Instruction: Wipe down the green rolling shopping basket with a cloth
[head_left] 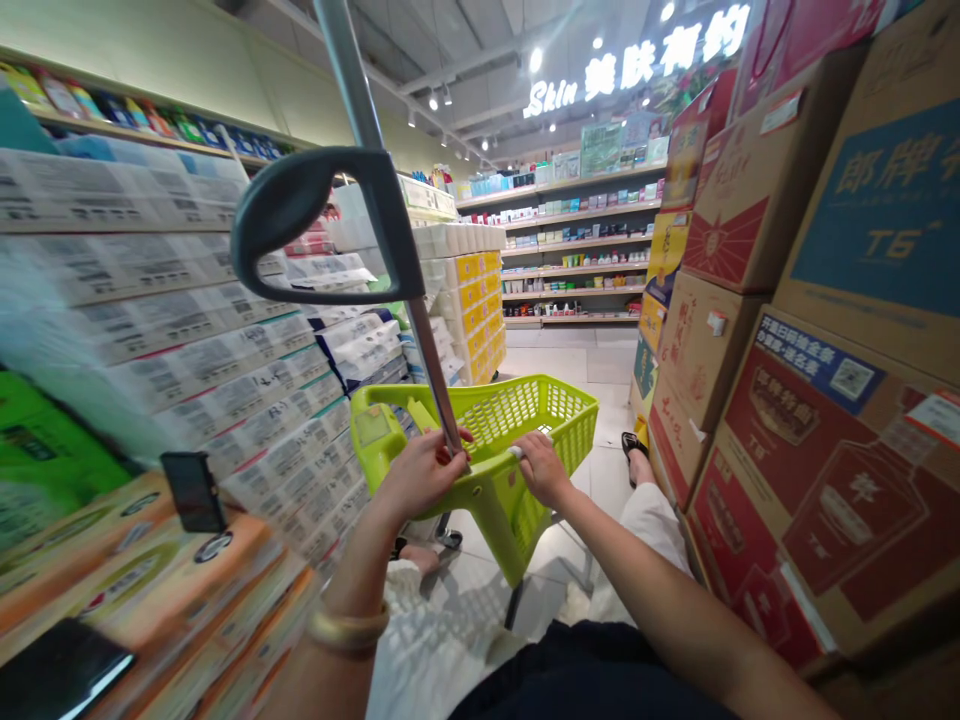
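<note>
A lime-green shopping cart (551, 405) with a latticed basket stands right in front of my legs. My left hand (431, 465), a gold bangle on its wrist, closes around the lower part of a metal pole (435, 370) at the cart's near rim. The pole rises past the top of the view and carries a grey loop handle (322, 295). Its bottom end is hidden by my fingers and the rim. Over the near right rim curl the fingers of my right hand (541, 465).
Stacked white packs (172, 280) rise on the left. Orange packs (172, 570) at lower left bear two dark phone-like devices, one upright (193, 490). Liquor cartons (795, 450) line the right. Tiled floor (562, 362) leads to stocked shelves (577, 235) at the back.
</note>
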